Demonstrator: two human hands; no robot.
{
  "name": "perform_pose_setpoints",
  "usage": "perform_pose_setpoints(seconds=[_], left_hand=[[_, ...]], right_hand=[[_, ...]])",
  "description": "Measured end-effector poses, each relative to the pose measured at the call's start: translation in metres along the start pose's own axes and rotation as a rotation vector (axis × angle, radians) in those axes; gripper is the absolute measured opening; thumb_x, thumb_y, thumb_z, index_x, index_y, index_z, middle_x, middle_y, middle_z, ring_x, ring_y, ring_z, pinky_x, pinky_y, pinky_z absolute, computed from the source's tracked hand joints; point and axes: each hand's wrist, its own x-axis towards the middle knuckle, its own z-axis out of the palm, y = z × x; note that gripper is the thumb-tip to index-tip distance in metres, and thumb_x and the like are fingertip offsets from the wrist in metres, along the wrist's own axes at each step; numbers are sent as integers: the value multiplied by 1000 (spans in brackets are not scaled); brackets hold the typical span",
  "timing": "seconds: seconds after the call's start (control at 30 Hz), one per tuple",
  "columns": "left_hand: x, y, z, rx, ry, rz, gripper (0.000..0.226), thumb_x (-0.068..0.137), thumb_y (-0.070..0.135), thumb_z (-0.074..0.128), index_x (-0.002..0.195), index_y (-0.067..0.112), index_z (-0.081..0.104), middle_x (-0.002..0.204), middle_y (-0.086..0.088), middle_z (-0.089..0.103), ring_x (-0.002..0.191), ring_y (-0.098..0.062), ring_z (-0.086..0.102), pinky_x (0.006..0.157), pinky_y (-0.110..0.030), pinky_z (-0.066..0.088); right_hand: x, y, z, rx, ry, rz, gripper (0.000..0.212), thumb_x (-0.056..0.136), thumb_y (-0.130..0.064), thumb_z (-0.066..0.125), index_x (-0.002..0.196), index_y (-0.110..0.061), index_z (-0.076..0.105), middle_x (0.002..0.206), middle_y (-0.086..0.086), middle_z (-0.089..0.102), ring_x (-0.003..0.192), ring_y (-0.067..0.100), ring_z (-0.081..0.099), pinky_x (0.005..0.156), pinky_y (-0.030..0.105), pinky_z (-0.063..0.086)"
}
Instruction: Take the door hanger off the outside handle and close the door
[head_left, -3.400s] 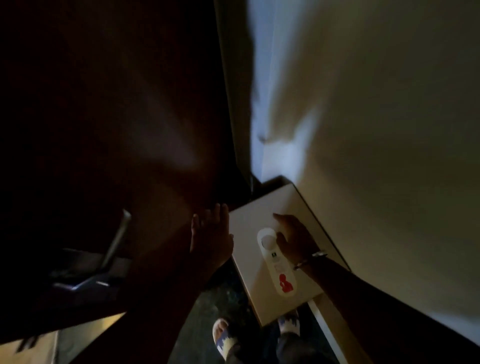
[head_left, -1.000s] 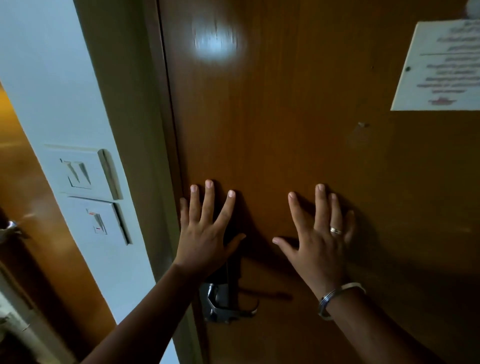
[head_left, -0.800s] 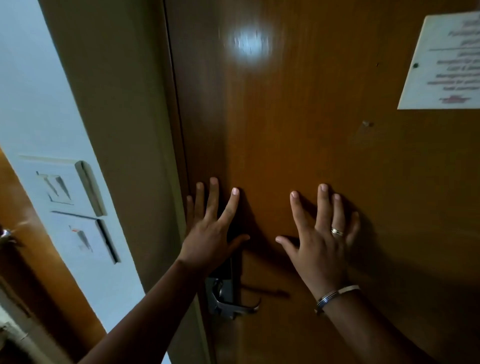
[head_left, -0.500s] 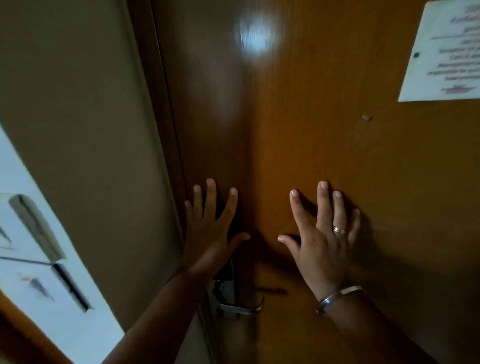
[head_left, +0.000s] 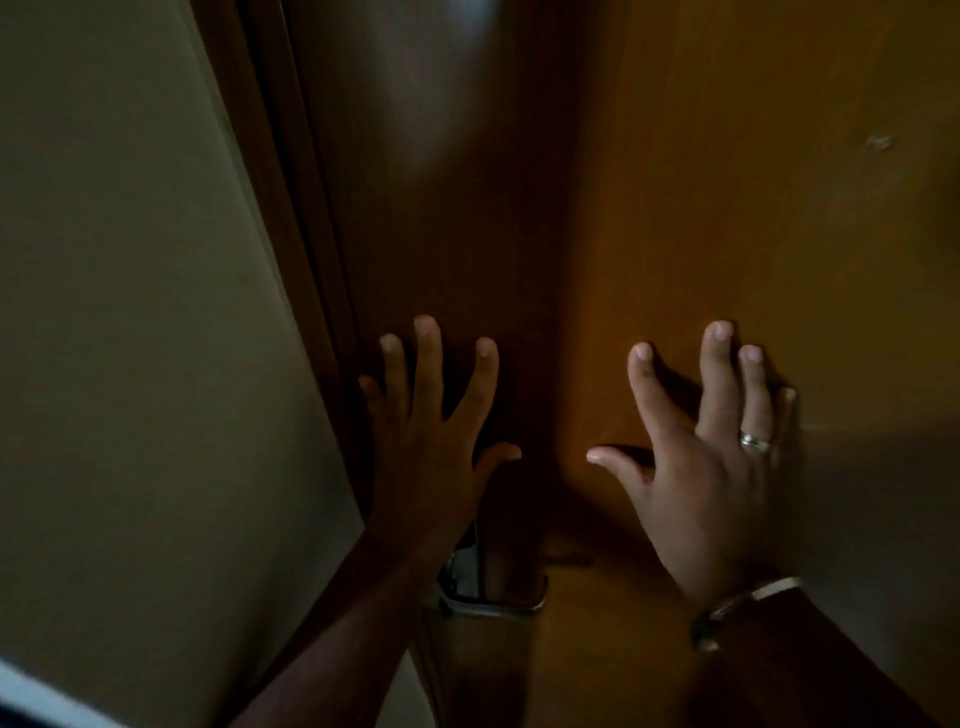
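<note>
A brown wooden door (head_left: 675, 208) fills most of the view, seen from the inside and very close. My left hand (head_left: 426, 447) lies flat on it next to the frame, fingers spread, holding nothing. My right hand (head_left: 711, 467), with a ring and a wrist bangle, presses flat on the door further right, fingers apart. The metal inside handle (head_left: 493, 597) sits just below my left wrist, partly hidden by it. The door hanger and the outside handle are not in view.
The dark door frame (head_left: 301, 260) runs down the left of the door. A beige wall (head_left: 130, 364) takes up the left side. A small nail or peg (head_left: 879, 141) sticks out of the door at the upper right.
3.4 s ago my right hand rested by the hanger on a white surface. Since 1 s ago both palms stay flat on the door; the view has closed in, and the switches and notice have left it.
</note>
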Motion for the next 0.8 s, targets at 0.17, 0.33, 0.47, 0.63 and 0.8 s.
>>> perform_pose_setpoints(seconds=[0.17, 0.33, 0.47, 0.63, 0.8], left_hand=[[1, 1, -1, -34, 2, -13, 103, 72, 55, 71, 151, 32, 10, 157, -16, -2, 142, -34, -16, 107, -70, 8], [0, 1, -6, 15, -68, -26, 111, 72, 60, 73, 154, 30, 4, 159, -16, -2, 144, -41, -6, 108, -70, 15], [-4, 12, -28, 40, -200, -54, 107, 81, 60, 65, 153, 29, -8, 161, -19, -11, 146, -44, -11, 112, -67, 12], [-3, 21, -59, 88, -309, -80, 106, 81, 64, 59, 153, 30, -10, 161, -17, -16, 146, -42, -13, 115, -62, 7], [1, 39, -94, 186, -314, -49, 111, 79, 71, 54, 149, 32, -22, 158, -11, -28, 144, -32, -26, 116, -55, -10]], right_hand=[[4, -7, -2, 19, -46, 32, 104, 58, -49, 81, 145, -42, 24, 160, 13, 9, 145, 37, 6, 113, 63, 14], [5, -10, -15, -34, -113, 6, 103, 64, -49, 79, 147, -38, 20, 159, 18, 11, 143, 42, 12, 108, 66, 23], [1, -5, -31, -86, -160, -42, 98, 70, -48, 75, 148, -37, 16, 159, 18, 9, 144, 41, 13, 108, 64, 26], [1, 10, -54, -147, -190, -131, 104, 68, -52, 73, 150, -28, 12, 158, 21, 11, 143, 41, 15, 112, 63, 17], [18, 17, -88, -83, -99, -237, 104, 67, -58, 69, 150, -22, 18, 157, 22, 17, 142, 43, 19, 111, 63, 16]])
